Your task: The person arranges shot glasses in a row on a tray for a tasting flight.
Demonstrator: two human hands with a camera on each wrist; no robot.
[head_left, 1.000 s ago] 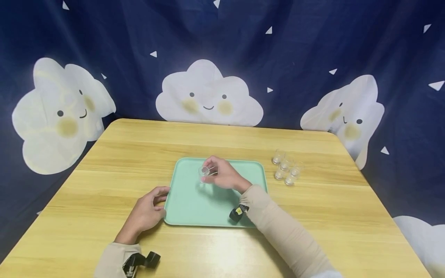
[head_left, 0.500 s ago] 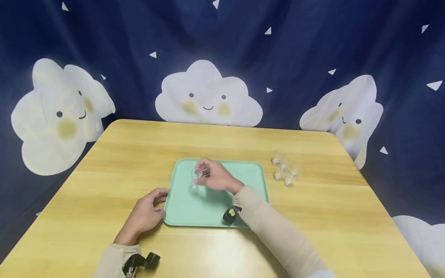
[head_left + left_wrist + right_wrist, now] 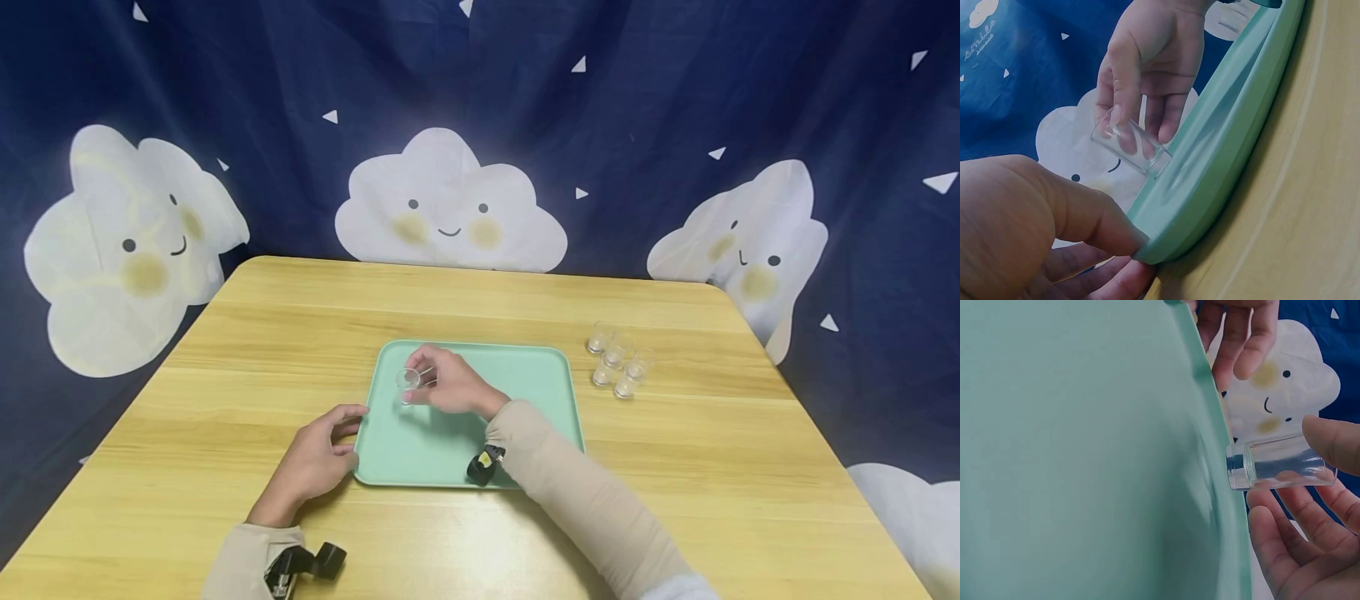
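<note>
In the head view, my right hand (image 3: 446, 383) is over the left part of the mint-green tray (image 3: 480, 472). Between its thumb and fingers it grips a small clear shot glass (image 3: 407, 379), rim up. The right wrist view shows the shot glass's thick base (image 3: 1239, 467) beyond the fingertips; in the left wrist view this base is close over the tray floor. My left hand (image 3: 318, 454) rests against the tray's left edge, thumb and fingers loosely bent and spread apart along it. Its thumb (image 3: 1100, 219) touches the outer rim near a corner.
Several more clear shot glasses (image 3: 615, 360) stand in a cluster on the wooden table (image 3: 225, 400) right of the tray. A dark blue curtain (image 3: 285, 100) with clouds hangs behind the table. Both sleeves carry black wrist cameras (image 3: 482, 467).
My right hand has carried the shot glass leftward and slightly nearer over the tray. The left hand and the cluster of shot glasses have stayed in place.
</note>
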